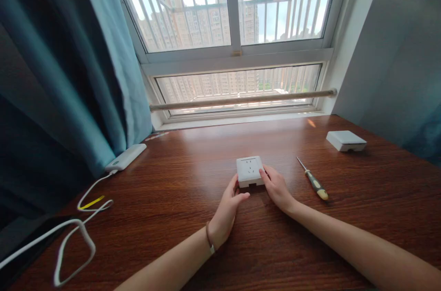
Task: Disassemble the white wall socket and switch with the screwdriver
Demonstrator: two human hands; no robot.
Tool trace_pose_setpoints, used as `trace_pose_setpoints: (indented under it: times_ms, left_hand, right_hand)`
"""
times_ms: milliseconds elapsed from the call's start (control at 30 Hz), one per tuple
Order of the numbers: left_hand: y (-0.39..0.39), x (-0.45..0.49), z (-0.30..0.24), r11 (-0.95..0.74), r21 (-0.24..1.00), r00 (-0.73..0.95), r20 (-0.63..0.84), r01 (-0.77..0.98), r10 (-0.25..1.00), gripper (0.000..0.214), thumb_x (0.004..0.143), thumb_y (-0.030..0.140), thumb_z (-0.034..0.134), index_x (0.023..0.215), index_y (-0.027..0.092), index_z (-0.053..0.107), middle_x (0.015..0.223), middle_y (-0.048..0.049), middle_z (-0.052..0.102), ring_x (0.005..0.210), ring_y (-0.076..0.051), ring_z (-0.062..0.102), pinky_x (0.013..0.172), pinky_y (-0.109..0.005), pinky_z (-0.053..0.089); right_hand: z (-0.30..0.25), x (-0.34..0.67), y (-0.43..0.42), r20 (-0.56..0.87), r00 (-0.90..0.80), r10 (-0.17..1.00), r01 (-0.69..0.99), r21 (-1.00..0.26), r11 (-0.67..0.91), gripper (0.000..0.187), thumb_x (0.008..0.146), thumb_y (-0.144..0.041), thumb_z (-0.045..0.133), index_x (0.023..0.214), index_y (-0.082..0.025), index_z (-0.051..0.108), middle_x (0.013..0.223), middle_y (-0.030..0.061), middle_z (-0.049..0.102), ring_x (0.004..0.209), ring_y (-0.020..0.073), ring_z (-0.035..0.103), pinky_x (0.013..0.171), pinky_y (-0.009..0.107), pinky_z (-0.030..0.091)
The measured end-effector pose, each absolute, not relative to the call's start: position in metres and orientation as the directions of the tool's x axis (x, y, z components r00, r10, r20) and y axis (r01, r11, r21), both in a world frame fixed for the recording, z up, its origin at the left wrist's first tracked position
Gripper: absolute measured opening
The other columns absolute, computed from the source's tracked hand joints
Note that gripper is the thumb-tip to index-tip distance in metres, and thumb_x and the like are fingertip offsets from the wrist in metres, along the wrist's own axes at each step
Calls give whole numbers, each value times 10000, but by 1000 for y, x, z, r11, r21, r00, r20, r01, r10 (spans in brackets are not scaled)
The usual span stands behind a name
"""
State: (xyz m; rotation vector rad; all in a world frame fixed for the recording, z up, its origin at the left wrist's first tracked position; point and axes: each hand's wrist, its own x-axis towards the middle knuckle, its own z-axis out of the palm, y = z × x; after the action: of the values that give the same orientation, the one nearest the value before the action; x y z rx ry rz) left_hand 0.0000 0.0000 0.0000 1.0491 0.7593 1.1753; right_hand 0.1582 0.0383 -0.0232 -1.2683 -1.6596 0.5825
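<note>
A white wall socket (248, 169) in a box sits at the middle of the wooden table, its slotted face up and a small notch in its near edge. My right hand (275, 186) grips its right side, thumb on the face and fingers along the edge. On the left side, the fingers of my left hand (225, 210) press against the box, while its thumb sticks out in front of the near edge without touching the face. The left fingertips are partly hidden. To the right of my right hand lies a screwdriver (313, 180), its tip pointing away from me.
A second white box (346, 140) stands at the far right of the table (193, 158). At the left, a white power strip (126, 157) lies by the blue curtain (113, 75), with a white cable (90, 236) and a yellow strip (92, 202) near it. A window backs the table.
</note>
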Motion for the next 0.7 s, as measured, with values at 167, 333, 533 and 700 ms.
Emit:
trace_pose_setpoints:
  times_ms: [167,333,533,700]
  left_hand:
    - [2,0,-1,48,933,215,31,-356,976,540,626,85,611,1150,194,537,1228,-64,556,1190,-247,445,1053,-378,272]
    - [9,-1,-7,41,934,144,11,-354,990,541,604,115,629,1131,169,521,1263,-92,521,1209,-270,427,1055,-407,273]
    - [20,-11,-19,-30,979,42,39,-204,998,632,628,177,646,1220,171,423,1379,-104,376,1296,-273,300,1078,-393,230]
    - [30,-17,-17,-266,953,23,266,143,964,610,717,244,600,1277,180,366,1419,-107,295,1336,-247,208,1107,-403,118]
  right_hand:
    - [-25,158,38,401,-43,915,507,-780,366,317,902,-354,330,961,-170,582,944,84,625,922,209,545,830,331,410]
    - [-31,160,38,475,-98,875,669,-619,411,315,896,-358,350,1036,-163,554,1052,114,592,1002,242,499,888,408,382]
    - [-14,185,42,554,-275,786,837,-265,479,402,874,-368,394,1154,-108,521,1167,162,554,1171,301,394,1003,499,270]
    - [-3,236,51,497,-232,837,956,-41,289,361,833,-324,471,1078,-75,558,1192,226,507,1143,331,416,933,461,356]
